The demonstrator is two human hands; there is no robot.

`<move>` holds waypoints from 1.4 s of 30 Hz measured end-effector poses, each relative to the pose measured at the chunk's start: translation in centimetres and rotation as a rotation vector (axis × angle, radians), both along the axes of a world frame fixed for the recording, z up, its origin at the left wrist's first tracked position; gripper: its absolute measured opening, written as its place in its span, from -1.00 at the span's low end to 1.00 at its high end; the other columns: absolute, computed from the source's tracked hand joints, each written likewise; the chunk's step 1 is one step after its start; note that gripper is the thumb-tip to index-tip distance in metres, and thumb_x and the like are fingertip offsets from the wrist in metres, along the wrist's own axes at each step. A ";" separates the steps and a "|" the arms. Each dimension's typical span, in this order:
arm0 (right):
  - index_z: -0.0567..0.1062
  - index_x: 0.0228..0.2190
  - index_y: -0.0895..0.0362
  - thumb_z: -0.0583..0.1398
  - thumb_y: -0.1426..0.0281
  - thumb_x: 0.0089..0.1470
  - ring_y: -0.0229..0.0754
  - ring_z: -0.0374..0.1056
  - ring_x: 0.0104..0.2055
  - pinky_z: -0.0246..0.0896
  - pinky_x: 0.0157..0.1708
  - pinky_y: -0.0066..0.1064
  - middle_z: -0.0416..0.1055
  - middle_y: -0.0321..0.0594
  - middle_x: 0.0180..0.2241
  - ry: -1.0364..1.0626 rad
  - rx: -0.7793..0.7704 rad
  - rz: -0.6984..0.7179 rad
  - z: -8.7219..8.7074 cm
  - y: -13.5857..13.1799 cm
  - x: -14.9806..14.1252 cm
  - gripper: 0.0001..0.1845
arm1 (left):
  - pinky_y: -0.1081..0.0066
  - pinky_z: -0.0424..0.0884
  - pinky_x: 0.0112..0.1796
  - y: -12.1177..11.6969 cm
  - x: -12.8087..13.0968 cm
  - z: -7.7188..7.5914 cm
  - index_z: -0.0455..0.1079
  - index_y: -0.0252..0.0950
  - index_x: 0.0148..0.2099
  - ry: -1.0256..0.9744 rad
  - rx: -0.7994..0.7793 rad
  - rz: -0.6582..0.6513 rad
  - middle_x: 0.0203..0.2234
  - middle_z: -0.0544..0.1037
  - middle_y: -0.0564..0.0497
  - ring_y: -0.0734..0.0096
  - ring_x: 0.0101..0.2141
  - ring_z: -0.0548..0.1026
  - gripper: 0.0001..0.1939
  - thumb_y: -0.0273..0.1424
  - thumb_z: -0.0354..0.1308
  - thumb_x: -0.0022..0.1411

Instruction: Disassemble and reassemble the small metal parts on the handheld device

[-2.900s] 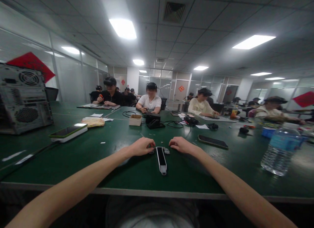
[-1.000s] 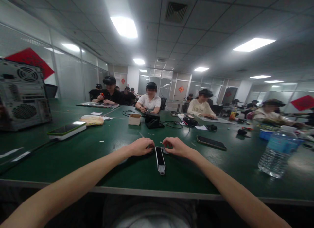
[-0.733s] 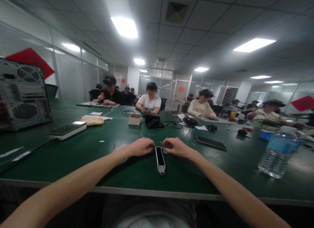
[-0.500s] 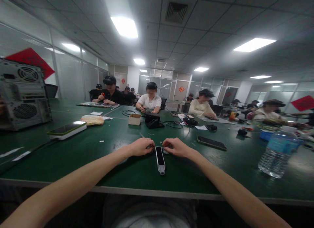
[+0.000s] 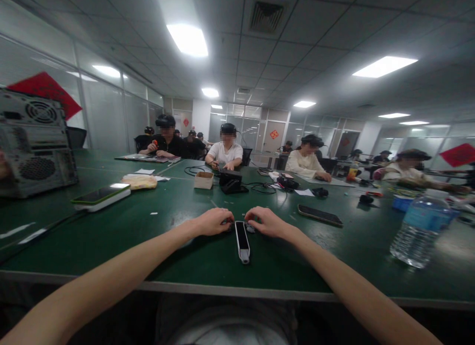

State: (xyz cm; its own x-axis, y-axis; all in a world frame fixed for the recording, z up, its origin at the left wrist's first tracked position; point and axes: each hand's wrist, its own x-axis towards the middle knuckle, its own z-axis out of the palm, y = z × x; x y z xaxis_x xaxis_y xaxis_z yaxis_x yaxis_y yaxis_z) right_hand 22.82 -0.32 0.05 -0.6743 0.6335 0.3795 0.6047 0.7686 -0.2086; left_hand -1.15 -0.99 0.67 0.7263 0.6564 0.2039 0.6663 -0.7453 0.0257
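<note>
A slim white pen-shaped device (image 5: pixel 243 242) with a long black screen and a tapered grey tip lies on the green table, its tip toward me. My left hand (image 5: pixel 215 221) is at the left of its far end, fingers curled down and closed near the tabletop. On the other side, my right hand (image 5: pixel 267 222) has its fingers bent and pinched in the same way. A small greyish piece (image 5: pixel 251 229) shows under the right fingertips. Something small and dark is partly hidden beneath the left fingertips; I cannot make out what either hand grips.
A phone (image 5: pixel 319 216) and a water bottle (image 5: pixel 422 228) are on the right. To the left lie a white device with a screen (image 5: pixel 102 196) and a computer case (image 5: pixel 39 147). A small cardboard box (image 5: pixel 204 180) and a black stand (image 5: pixel 230 183) sit ahead. People work across the table.
My hands and the pen-shaped device stay almost in place. Across the table, the person in white has moved a hand slightly.
</note>
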 end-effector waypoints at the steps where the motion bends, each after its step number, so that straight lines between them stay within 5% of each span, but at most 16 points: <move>1: 0.48 -0.28 0.16 0.14 0.52 0.04 -0.20 0.36 -0.24 0.23 -0.21 -0.38 0.46 -0.18 -0.29 -0.001 -0.002 -0.001 0.0 0.0 0.0 -0.83 | 0.49 0.33 -0.26 0.0 0.0 0.0 0.39 -0.26 -0.09 0.001 -0.001 -0.005 -0.24 0.51 -0.01 0.37 -0.27 0.47 -0.79 -0.45 0.06 0.23; 42: 0.46 -0.21 0.17 0.05 0.60 0.00 -0.21 0.39 -0.24 0.26 -0.20 -0.39 0.48 -0.20 -0.27 0.060 -0.029 -0.006 -0.8 0.4 0.0 -0.68 | 0.46 0.33 -0.25 0.3 -0.1 -0.3 0.38 -0.26 -0.09 -0.012 0.010 -0.027 -0.24 0.50 -0.02 0.35 -0.26 0.47 -0.80 -0.46 0.06 0.22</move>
State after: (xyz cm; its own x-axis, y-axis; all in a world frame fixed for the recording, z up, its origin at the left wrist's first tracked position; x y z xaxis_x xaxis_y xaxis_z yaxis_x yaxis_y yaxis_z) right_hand 22.86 0.07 -0.72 -0.6469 0.6489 0.4006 0.5951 0.7581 -0.2668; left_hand -1.27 -0.67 0.36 0.7412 0.6345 0.2190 0.6456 -0.7632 0.0261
